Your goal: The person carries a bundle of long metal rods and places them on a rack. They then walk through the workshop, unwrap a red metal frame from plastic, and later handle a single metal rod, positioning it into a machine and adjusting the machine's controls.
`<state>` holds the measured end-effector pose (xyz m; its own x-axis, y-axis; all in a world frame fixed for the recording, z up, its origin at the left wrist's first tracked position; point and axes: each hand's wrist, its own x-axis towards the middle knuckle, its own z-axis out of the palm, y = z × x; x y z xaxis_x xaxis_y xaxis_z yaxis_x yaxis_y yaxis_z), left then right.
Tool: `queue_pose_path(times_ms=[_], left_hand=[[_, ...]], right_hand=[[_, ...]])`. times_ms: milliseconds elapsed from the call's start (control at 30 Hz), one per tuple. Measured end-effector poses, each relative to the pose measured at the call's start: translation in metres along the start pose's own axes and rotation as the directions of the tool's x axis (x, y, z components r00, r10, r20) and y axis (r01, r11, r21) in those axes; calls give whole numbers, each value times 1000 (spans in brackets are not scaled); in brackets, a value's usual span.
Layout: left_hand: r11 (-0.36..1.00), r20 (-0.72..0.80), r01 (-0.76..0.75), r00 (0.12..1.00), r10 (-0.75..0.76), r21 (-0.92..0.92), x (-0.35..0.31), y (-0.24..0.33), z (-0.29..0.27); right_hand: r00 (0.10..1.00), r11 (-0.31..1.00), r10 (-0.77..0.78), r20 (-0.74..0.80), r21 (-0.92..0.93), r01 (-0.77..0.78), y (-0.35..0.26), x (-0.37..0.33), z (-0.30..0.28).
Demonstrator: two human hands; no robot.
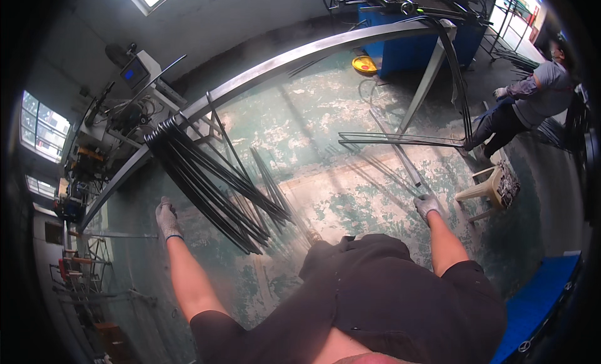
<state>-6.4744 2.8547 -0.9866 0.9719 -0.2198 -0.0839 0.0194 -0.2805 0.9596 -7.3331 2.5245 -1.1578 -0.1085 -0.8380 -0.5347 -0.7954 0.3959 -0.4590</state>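
My left hand (168, 219), in a pale grey work glove, is held out at the left with its fingers loosely apart and nothing visible in it. Close to its right hangs a bundle of long black bent rods (200, 185), hooked over a grey metal rail (300, 50); hand and rods look apart. My right hand (428, 205), gloved alike, hangs in front of me on the right, fingers loosely apart. Just beyond its fingertips is the near end of a narrow grey metal bar (404, 158); I cannot tell whether they touch.
Black rods (460, 88) hang from the rail's right end; a long thin looped rod (400, 138) juts left there. Another person (532, 104) stands at far right near a beige stool (491, 187). A blue machine (400, 48) and yellow basin (364, 64) are behind; a control panel (134, 71) is left.
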Motion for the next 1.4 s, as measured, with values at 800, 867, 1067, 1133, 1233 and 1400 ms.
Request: queue_pose_path(times_ms=[800,867,1067,1133,1233,1400], left_hand=[[718,929,647,370,-1,-257,-5,105,236],[715,939,658,344,-5,-237,-37,127,273],[814,971,551,230,66,-186,-112,160,393],[961,926,-64,256,276,-269,-127,159,430],[843,903,-463,179,392,-274,-141,158,482],[685,897,-658,35,442,-312,-235,215,550]], right_hand=[[993,969,26,-114,247,3,-93,-40,-10],[992,961,-15,-124,271,48,-109,-53,-28],[990,968,128,-54,222,-113,-32,-73,-11],[975,972,219,-24,93,-216,30,-77,11],[913,898,407,26,169,-405,119,-109,42],[765,663,626,149,416,-623,251,-146,103]])
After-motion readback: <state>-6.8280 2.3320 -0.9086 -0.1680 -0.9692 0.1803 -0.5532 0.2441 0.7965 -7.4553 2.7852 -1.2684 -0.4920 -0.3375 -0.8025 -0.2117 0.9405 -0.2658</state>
